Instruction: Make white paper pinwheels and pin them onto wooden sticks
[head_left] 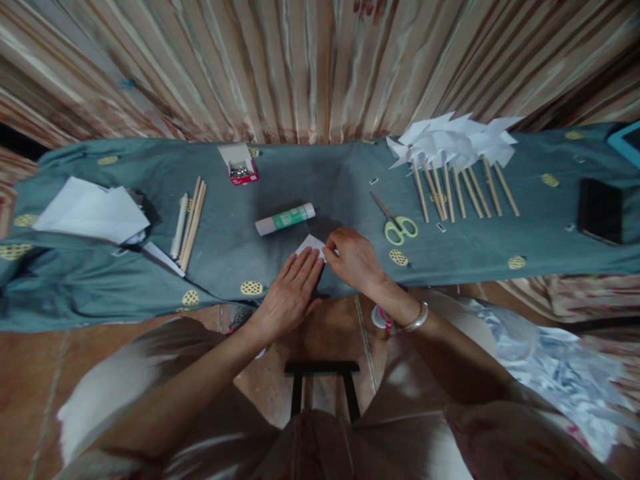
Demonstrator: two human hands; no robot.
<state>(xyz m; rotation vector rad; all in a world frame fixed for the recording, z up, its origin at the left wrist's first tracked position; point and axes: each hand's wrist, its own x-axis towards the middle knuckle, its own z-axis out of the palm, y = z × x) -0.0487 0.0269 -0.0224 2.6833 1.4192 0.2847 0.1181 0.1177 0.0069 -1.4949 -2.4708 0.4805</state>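
Observation:
My left hand (294, 288) lies flat, fingers stretched out, pressing on a small white paper (311, 246) on the teal cloth (150, 280). My right hand (353, 257) pinches the paper's right edge with curled fingers. A glue stick (285, 219) with a green label lies just beyond the paper. Green-handled scissors (396, 223) rest to the right of my right hand.
Several finished white paper pinwheels on wooden sticks (457, 157) lie at the back right. Loose sticks (190, 220) and a stack of white paper (93, 210) lie left. A small red box (241, 167) sits at the back, a dark phone (600, 211) far right. Crumpled scraps (550, 373) lie on the floor.

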